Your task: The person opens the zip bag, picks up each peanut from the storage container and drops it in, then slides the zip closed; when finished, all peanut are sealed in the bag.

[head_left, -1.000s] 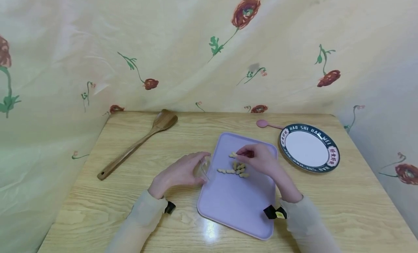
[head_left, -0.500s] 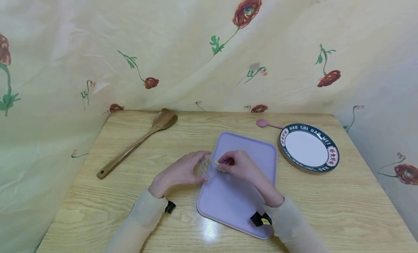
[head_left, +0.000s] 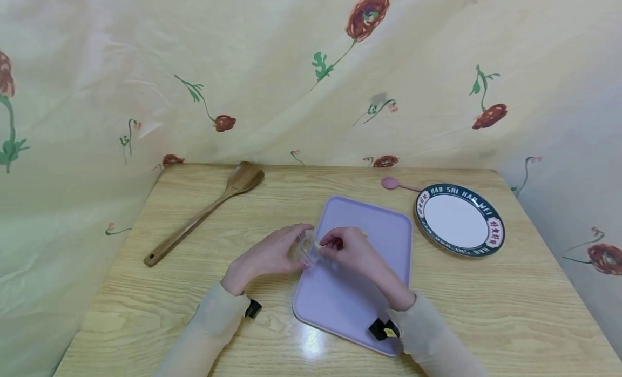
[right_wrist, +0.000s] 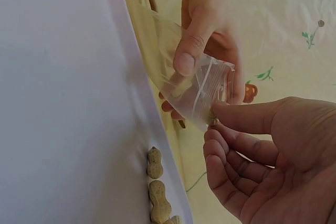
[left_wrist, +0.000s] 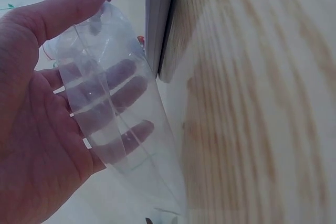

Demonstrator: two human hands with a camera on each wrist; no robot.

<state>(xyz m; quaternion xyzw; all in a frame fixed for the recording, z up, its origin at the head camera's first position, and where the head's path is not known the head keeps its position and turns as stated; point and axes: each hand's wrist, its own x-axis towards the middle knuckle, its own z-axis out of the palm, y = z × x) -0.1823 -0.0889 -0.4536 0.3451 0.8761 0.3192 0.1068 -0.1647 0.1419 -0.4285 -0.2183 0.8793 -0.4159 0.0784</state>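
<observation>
My left hand (head_left: 269, 253) holds a clear zip-lock bag (right_wrist: 170, 72) between thumb and fingers, its mouth toward the tray. In the left wrist view the bag (left_wrist: 142, 166) hangs slack across the fingers, see-through. My right hand (head_left: 352, 250) pinches a peanut (right_wrist: 213, 121) between thumb and forefinger, right at the bag's zip edge. Only a small part of that peanut shows. Several unshelled peanuts (right_wrist: 159, 200) lie on the purple tray (head_left: 347, 312), mostly hidden behind the right hand in the head view.
A wooden spatula (head_left: 194, 220) lies at the left of the table (head_left: 194, 323). Right of the tray stands a white plate (head_left: 457, 221) with a dark lettered rim, over the handle of a pink spoon (head_left: 390, 183). A flowered cloth (head_left: 272, 69) hangs behind.
My right hand has picked up a peanut from the tray and carried it left to the bag's mouth. The left hand has stayed in place with the bag.
</observation>
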